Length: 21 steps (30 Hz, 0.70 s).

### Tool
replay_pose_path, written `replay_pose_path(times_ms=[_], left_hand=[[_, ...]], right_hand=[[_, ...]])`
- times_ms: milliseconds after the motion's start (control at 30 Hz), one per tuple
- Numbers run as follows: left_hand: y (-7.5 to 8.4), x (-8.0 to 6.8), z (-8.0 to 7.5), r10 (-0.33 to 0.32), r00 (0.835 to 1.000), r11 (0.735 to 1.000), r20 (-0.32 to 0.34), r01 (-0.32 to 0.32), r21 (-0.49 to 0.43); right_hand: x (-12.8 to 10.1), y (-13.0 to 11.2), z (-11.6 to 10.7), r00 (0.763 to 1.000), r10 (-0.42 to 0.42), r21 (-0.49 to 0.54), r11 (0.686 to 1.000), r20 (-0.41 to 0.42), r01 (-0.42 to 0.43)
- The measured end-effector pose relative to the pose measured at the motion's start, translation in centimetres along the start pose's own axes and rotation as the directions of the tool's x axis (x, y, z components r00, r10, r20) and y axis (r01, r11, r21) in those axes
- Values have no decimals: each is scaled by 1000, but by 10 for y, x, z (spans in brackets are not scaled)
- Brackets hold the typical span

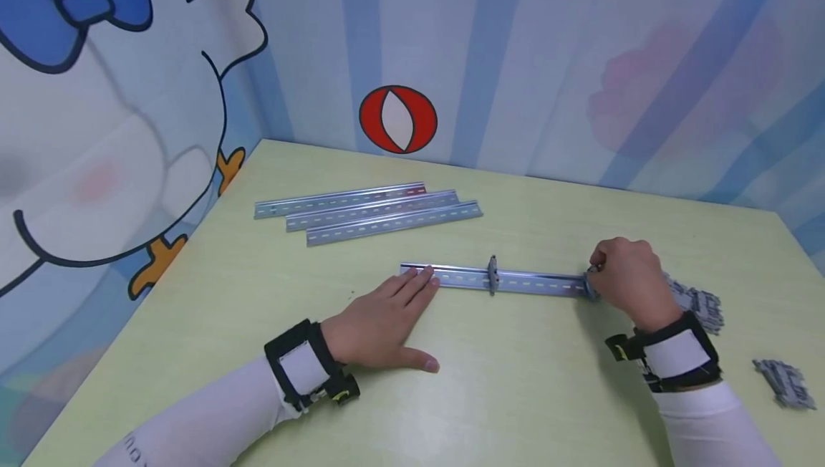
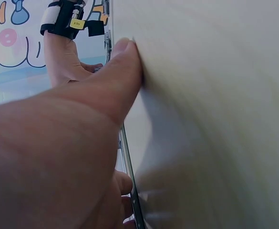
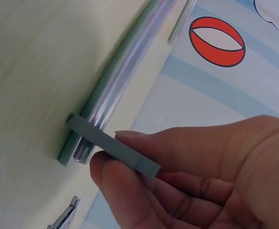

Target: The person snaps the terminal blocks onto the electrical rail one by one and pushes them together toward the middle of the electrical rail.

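A slotted metal DIN rail [image 1: 541, 283] lies crosswise on the table. My left hand [image 1: 387, 320] rests on its left end with straight fingers, the thumb spread toward me. Near the rail's middle stands a grey plastic clip [image 1: 493, 275], upright across it. At the right end, my right hand [image 1: 628, 281] pinches another thin grey plastic clip [image 3: 113, 144] between thumb and fingers. In the right wrist view this clip lies across the rail close to its end. The thumb of the left hand fills much of the left wrist view.
Three more slotted rails [image 1: 393, 223] lie side by side farther back on the pale table [image 1: 503, 388]. A pile of grey clips [image 1: 705, 307] sits just right of my right hand, and a smaller pile [image 1: 785, 383] near the right edge. Printed walls [image 1: 425, 23] border the table.
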<state>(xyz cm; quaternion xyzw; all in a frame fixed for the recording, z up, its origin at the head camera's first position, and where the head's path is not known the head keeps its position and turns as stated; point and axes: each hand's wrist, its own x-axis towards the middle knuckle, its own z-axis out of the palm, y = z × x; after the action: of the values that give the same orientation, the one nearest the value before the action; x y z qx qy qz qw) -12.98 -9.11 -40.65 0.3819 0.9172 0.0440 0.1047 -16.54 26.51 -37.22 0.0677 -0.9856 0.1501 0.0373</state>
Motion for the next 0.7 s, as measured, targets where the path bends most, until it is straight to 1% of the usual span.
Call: replay_pose_path(times_ms=[100,200,300,367,433,500,600,700], left_hand=[[0,0,0,-5,1000,1000,5,5,-1],[0,-1,0,-4,1000,1000,7,4,-8],[1,-1,1,1,1000,1000,3,-1,-11],[1,-1,2,4,1000,1000,0,-4,-13],[1,-1,2,6,1000,1000,-3,-6,-15],[2,-1,1,6,1000,1000,-4,-6,-15],[1,-2,0,5,1000,1000,-7,-5,-9],[0,-1,0,7,1000,1000,-12,-7,3]], right_hand=[[1,1,1,1000,-19,0,1000,-5,19],[0,3,0,1000,-9,19,1000,19,9],[-3,11,-6,994,10,80,997,111,-19],[-4,17,-11,981,19,129,991,194,-44],[-4,23,-18,960,22,183,980,280,-76],[-4,29,-23,939,20,228,968,342,-104],[-3,34,-29,916,3,284,950,401,-127],[-2,38,-31,905,-7,310,940,425,-139]])
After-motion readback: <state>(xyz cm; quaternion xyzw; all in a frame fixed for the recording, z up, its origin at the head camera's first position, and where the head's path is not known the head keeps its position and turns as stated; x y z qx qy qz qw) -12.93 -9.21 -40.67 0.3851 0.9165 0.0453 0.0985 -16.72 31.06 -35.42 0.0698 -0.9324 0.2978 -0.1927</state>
